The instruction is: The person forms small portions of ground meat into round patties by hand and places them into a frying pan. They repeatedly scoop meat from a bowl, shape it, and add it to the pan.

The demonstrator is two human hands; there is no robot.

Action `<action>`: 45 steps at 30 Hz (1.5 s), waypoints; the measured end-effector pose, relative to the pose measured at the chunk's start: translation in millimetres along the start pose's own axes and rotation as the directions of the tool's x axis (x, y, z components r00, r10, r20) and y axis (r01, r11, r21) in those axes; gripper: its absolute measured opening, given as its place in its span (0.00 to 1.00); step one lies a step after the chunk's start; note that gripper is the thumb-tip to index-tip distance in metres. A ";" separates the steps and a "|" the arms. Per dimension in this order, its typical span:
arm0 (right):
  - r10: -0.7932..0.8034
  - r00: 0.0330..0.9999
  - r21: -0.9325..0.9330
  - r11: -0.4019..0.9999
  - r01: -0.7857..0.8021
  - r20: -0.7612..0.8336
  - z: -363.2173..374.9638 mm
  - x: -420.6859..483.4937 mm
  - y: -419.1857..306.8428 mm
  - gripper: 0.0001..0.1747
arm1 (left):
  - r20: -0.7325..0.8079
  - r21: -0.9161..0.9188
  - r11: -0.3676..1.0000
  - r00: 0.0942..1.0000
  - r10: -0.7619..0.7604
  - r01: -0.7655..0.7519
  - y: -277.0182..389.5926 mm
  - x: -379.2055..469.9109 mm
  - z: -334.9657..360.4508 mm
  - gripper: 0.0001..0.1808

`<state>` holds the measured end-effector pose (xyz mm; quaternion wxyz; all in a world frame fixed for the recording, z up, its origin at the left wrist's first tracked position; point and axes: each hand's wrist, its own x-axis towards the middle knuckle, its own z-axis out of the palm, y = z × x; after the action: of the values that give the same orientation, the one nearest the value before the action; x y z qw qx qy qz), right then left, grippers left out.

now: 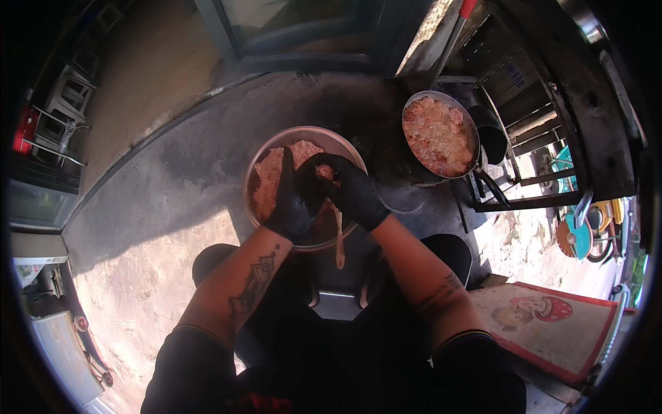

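Both my hands wear black gloves and meet above a round metal bowl [252, 171] holding raw minced meat [266, 178]. A small lump of meat [325, 172] shows among the bent fingers of my right hand [359, 194], which grips it. My left hand [292, 207] is right beside it, one part stretched straight over the mince and the rest turned towards the right hand. Whether the left palm holds meat is hidden. A light-coloured spoon-like utensil [340, 246] leans over the bowl's near rim, its handle end towards me.
To the right, a long-handled frying pan [477, 150] of meat pieces [439, 137] bubbling in oil stands on a dark stove. Beyond is a slatted frame [548, 181]. A board with a mushroom picture [558, 326] lies at lower right. A plastic stool [72, 95] stands far left.
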<state>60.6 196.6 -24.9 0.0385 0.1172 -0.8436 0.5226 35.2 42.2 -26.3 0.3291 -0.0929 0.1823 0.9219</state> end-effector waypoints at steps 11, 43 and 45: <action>-0.052 0.999 -0.140 0.989 0.051 -0.004 -2.8 -1.5 0.3 0.32 | -0.126 -0.008 1.000 0.992 -0.002 0.001 -2.6 -3.1 8.1 0.34; 0.100 0.989 0.006 0.995 -0.100 -0.107 -7.4 -2.7 8.7 0.30 | 0.039 0.174 0.979 0.994 0.102 -0.107 -8.6 -3.1 20.3 0.20; 0.015 0.993 -0.069 0.997 -0.023 -0.114 -4.7 -3.2 14.4 0.29 | 0.057 0.044 0.999 0.998 -0.014 0.012 -3.5 -0.4 6.0 0.20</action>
<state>60.0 207.4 -36.0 0.0855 0.0779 -0.8590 0.4987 37.4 46.9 -21.6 0.3421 -0.0605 0.1922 0.9178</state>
